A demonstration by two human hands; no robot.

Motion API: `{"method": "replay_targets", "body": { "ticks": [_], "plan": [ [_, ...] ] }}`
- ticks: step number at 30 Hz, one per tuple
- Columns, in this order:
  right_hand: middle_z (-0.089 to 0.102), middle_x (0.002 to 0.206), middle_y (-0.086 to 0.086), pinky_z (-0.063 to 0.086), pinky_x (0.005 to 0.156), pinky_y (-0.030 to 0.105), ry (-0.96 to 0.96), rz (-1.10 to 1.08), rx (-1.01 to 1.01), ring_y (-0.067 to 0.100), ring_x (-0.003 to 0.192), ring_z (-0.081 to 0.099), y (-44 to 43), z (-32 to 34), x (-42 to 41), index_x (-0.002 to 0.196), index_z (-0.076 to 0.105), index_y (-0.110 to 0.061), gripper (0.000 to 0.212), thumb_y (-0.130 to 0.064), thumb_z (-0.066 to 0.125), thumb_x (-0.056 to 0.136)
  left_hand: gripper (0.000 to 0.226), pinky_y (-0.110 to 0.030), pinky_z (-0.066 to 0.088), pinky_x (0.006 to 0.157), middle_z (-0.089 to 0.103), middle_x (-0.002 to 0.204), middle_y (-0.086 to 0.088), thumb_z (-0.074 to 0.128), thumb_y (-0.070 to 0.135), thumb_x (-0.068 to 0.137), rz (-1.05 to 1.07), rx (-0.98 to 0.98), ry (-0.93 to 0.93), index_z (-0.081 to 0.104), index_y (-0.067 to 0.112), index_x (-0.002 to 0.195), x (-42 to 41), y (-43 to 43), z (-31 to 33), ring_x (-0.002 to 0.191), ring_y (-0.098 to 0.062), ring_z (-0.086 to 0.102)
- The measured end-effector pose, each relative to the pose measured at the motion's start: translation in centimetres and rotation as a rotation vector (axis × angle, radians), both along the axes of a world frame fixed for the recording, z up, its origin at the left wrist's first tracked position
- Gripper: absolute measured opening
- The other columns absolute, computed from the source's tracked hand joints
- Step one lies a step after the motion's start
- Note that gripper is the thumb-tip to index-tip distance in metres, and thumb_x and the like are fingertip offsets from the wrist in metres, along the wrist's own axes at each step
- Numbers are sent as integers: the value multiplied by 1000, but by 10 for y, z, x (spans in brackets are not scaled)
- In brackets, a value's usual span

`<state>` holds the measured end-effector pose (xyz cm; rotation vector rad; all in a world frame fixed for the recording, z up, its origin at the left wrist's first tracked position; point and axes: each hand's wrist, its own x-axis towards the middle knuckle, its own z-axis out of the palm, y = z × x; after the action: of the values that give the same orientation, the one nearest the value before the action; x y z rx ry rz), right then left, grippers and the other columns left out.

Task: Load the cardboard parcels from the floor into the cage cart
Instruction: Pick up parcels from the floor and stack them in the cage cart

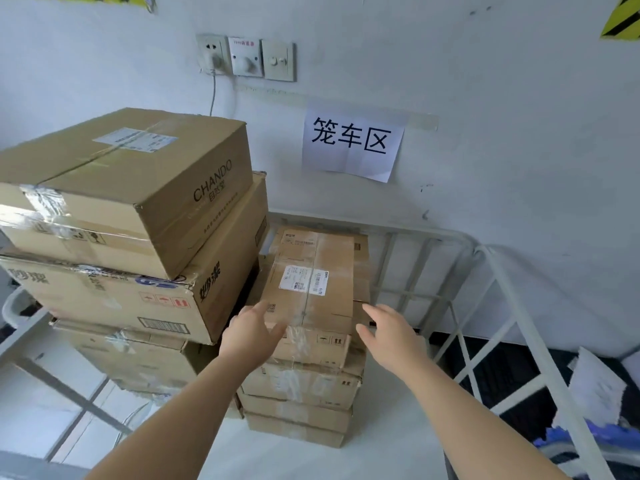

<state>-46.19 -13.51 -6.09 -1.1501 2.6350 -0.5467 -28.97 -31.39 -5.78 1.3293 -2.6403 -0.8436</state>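
A long narrow cardboard parcel (311, 292) with a white label lies on top of a stack of flat parcels (301, 403) inside the white cage cart (502, 282). My left hand (251, 336) has straight fingers touching the parcel's near left corner. My right hand (388, 336) hovers open just right of the parcel's near end; whether it touches is unclear. To the left stands a taller stack: a CHANDO box (131, 188) on a wider printed box (138, 289), with more boxes beneath.
The cart's white bars run along the right side (540, 341) and the left (41, 368). A white wall behind carries a paper sign (351, 143) and sockets (246, 57). White and blue items (599, 407) lie outside the cart at right.
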Motion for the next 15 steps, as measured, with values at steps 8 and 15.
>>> {"method": "replay_targets", "body": {
  "ticks": [8, 15],
  "plan": [
    [44, 140, 9, 44, 96, 34, -118, 3, 3, 24, 122, 49, -50, -28, -9, 150, 22, -20, 59, -39, 41, 98, 86, -32, 48, 89, 33, 147, -10, 57, 51, 88, 39, 143, -33, 8, 22, 153, -32, -31, -20, 118, -24, 51],
    [47, 127, 8, 45, 95, 37, -282, -58, -59, 25, 111, 51, -69, -58, -14, 150, 18, -26, 59, -40, 42, 97, 99, -26, 52, 82, 52, 128, 2, 70, 49, 79, 32, 192, 31, 11, 24, 153, -44, -46, -46, 98, -10, 56]
  ]
}}
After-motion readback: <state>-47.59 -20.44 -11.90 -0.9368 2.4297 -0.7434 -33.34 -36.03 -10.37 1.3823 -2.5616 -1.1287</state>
